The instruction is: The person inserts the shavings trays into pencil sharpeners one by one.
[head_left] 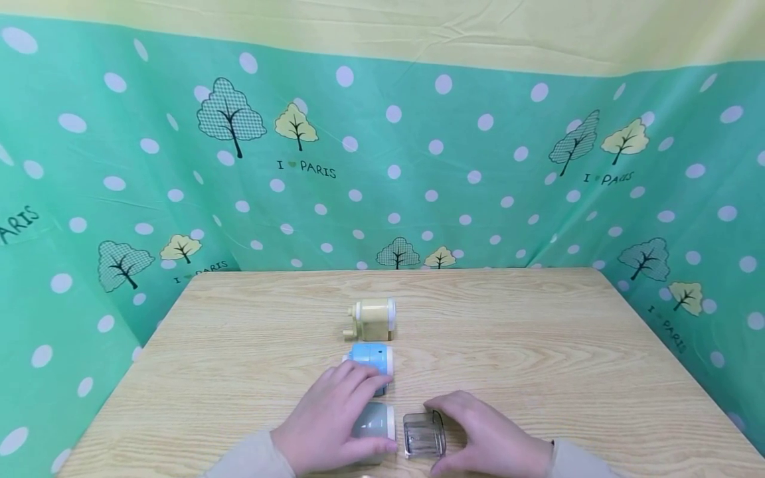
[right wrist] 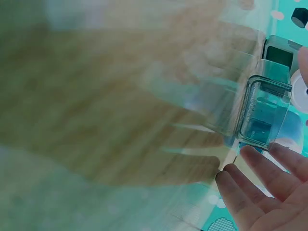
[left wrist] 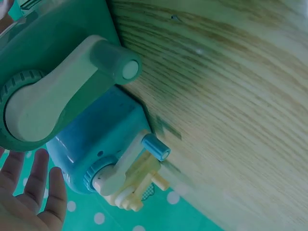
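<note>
A grey-green crank pencil sharpener (head_left: pixel 375 419) stands near the table's front, partly covered by my left hand (head_left: pixel 335 419). That hand's thumb lies along its near side, while the other fingers spread over toward a blue crank sharpener (head_left: pixel 369 352) behind it. In the left wrist view, the grey-green sharpener's crank (left wrist: pixel 53 91) is large and close. My right hand (head_left: pixel 493 435) is to the right, thumb and fingers spread around a clear smoky drawer (head_left: pixel 423 435). In the right wrist view, fingertips are right at the end of the drawer (right wrist: pixel 263 113), and the thumb is apart from it.
A cream-yellow crank sharpener (head_left: pixel 375 320) stands farthest back, in line with the other two. The wood-grain table (head_left: pixel 526 332) stretches to both sides. A green dotted curtain with trees (head_left: pixel 418 153) hangs behind and along both sides.
</note>
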The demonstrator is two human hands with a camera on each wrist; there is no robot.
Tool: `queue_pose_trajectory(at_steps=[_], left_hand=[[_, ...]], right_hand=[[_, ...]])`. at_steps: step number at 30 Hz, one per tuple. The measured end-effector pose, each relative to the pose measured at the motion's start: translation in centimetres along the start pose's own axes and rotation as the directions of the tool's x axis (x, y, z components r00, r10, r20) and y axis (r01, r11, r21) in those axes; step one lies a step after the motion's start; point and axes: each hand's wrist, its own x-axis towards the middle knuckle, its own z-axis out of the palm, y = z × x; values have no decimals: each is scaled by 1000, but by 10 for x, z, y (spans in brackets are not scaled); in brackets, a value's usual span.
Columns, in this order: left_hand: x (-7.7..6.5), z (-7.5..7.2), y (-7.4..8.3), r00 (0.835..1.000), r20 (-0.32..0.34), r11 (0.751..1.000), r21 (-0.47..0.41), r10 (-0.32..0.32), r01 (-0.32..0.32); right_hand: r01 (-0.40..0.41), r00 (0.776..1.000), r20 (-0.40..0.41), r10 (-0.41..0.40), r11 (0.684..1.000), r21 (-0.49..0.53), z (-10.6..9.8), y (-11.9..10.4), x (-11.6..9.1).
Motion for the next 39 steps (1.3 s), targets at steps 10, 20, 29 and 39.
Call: queue_pose_trajectory(at_steps=[10, 20, 29, 39], left_hand=[[-3, 1, 3, 1000, 7, 1000, -3, 8, -8], [-4, 5, 4, 1000, 4, 1000, 1, 29, -29], [-7, 8, 5, 996, 87, 1000, -7, -16, 17], [-11, 12, 6, 992, 126, 999, -32, -25, 30]], right_hand=[[37, 999, -23, -37, 999, -14, 2, 3, -2], [51, 998, -37, -53, 998, -42, 3, 5, -2], [25, 999, -23, -26, 999, -38, 3, 4, -1], [-3, 1000, -6, 2, 999, -35, 3, 2, 0]])
